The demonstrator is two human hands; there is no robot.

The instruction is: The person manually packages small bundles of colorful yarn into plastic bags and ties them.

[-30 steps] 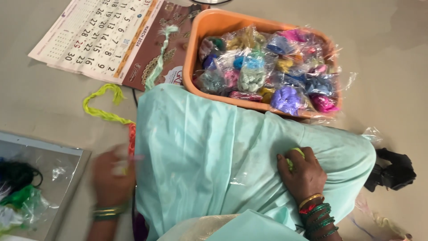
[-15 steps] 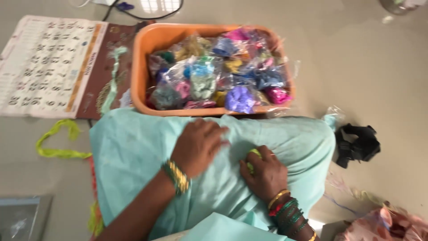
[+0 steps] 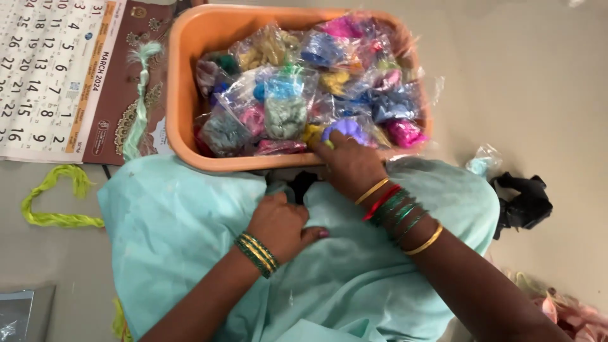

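My right hand (image 3: 351, 166) reaches over the near rim of an orange plastic tub (image 3: 183, 82), its fingertips pinched on a small yellow-green thread bit (image 3: 329, 144) beside a purple thread bag (image 3: 347, 128). The tub is packed with several clear bags of coloured thread (image 3: 285, 107). My left hand (image 3: 282, 225) lies curled on a pale green cloth (image 3: 177, 234) spread over my lap, gripping a fold next to a dark gap (image 3: 301, 183). Both wrists wear bangles.
A wall calendar (image 3: 50, 69) lies flat at the far left, with a pale green thread strand (image 3: 140, 95) across it. A yellow-green thread loop (image 3: 57, 218) sits on the floor. On the right are a black cloth lump (image 3: 525, 202), a small clear bag (image 3: 484, 161) and pink scraps (image 3: 570, 313).
My left hand came in from the left onto the cloth. My right hand moved forward from the cloth to the tub's near rim. The view shifted closer to the tub.
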